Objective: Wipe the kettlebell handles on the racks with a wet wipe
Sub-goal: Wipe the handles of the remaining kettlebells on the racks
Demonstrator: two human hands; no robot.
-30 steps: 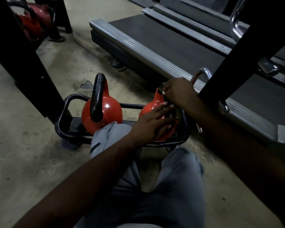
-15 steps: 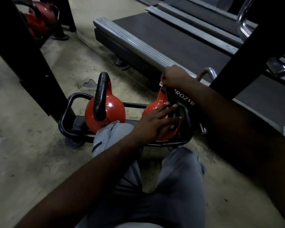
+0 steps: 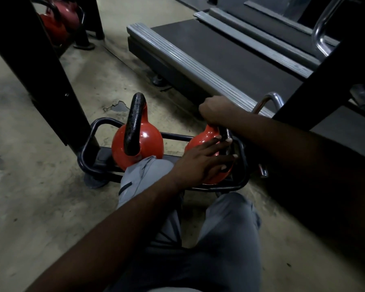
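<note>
Two bare forearms reach forward and down. The left hand point(image 3: 200, 163) lies flat, palm down, its fingers point(image 3: 219, 159) straight and slightly spread, pressing on the red kettlebell point(image 3: 198, 140). Just beyond those fingertips, the right hand point(image 3: 215, 109) is curled knuckles-up round the top of the black handle point(image 3: 222, 133). The right forearm comes in from the right, deep in shadow.

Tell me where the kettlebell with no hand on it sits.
In the head view, the untouched kettlebell sits at the left end of the low black rack, beside the second kettlebell that the left hand rests on.
</note>
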